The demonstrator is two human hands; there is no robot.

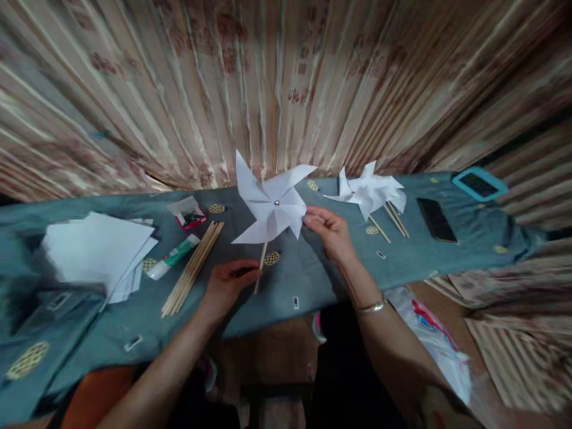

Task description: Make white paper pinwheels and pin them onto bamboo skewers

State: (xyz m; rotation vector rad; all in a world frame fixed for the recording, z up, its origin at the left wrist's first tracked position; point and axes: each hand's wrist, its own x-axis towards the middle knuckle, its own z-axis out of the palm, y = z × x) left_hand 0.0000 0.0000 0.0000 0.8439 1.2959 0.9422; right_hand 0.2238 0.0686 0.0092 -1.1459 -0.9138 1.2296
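The left hand (233,280) pinched a thin, pale wooden stick (263,255) between thumb and fingers. The right hand (329,232) had thumb and fingers closed on the edge of a white folded-paper pinwheel (267,211). The pinwheel sat above the left hand, over the blue-grey cloth-covered tabletop (308,271), pointed blades spread around a small shiny metal pin (277,203).

The upper part of the stick (264,252) is mostly hidden behind the pinwheel (279,217), and the other pinwheels (369,187) overlap so much that their number is unclear. Print on the tube (174,257) is blurred, and the bits in the box (193,224) are too small to name. The view's top edge crops the curtain (277,77); the right arm (397,333) hides part of the bag (447,351).
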